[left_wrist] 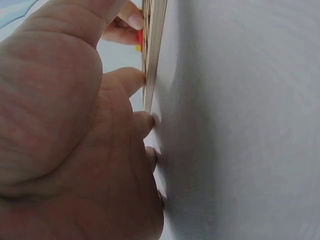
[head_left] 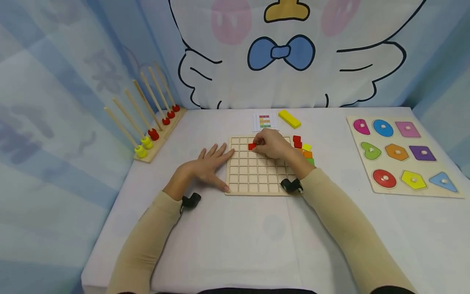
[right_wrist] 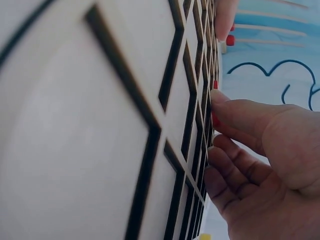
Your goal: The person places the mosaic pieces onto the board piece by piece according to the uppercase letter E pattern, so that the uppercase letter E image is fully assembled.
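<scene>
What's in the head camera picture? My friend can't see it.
A person's right hand pinches a red block on a wooden grid board while the left hand touches the board. A peg abacus stands left, a knobbed shape puzzle lies right.

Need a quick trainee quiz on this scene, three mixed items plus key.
1. Which edge of the pale wooden grid board does the left hand touch, from the wearer's view? A) far B) right C) left
2. True or false: the right hand pinches a small green block.
3. How many coloured knobbed shapes sit on the flat wooden puzzle board?

Key: 1. C. 2. False; the block is red. 3. Nine.
</scene>
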`<control>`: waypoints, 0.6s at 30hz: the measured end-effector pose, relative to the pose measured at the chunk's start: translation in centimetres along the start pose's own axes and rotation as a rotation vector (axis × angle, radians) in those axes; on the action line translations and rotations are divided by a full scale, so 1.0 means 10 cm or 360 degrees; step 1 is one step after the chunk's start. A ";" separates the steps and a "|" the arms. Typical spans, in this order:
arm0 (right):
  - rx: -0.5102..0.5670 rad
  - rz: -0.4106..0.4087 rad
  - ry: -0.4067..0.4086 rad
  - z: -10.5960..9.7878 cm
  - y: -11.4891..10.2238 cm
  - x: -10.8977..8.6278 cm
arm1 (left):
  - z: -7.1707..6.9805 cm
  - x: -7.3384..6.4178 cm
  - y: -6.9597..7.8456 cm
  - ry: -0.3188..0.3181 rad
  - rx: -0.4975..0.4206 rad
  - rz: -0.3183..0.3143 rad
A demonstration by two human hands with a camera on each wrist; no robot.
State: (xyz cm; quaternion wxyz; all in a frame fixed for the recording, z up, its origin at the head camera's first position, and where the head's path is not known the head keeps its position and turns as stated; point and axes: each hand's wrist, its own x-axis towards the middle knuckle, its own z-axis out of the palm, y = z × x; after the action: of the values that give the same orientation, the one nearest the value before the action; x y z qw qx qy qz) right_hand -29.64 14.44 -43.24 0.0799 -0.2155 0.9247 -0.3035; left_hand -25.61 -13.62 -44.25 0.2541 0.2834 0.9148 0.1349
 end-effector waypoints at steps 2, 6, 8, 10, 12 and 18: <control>0.0000 0.0002 -0.0003 0.00 0.00 0.01 | -0.01 0.00 -0.01 -0.0002 -0.0004 0.0000; -0.0012 0.0004 -0.0004 0.00 0.00 0.01 | -0.01 -0.01 -0.01 -0.0006 -0.0003 0.0001; -0.0017 0.0006 0.0000 0.00 0.00 0.01 | -0.01 -0.01 -0.01 -0.0008 -0.0002 0.0001; -0.0016 0.0013 0.0005 0.00 0.00 0.01 | -0.02 -0.01 0.00 -0.0007 -0.0002 0.0001; -0.0009 0.0026 0.0013 0.00 -0.01 0.01 | -0.02 0.00 0.01 -0.0004 -0.0004 0.0001; 0.0014 0.0072 0.0017 0.00 0.00 0.01 | -0.02 0.00 0.01 -0.0015 -0.0009 -0.0013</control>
State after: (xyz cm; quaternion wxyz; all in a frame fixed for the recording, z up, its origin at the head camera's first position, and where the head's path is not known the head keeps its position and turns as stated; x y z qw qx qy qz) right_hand -29.69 14.38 -43.27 0.0827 -0.1927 0.9284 -0.3068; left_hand -25.63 -13.53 -44.05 0.2597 0.2796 0.9144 0.1351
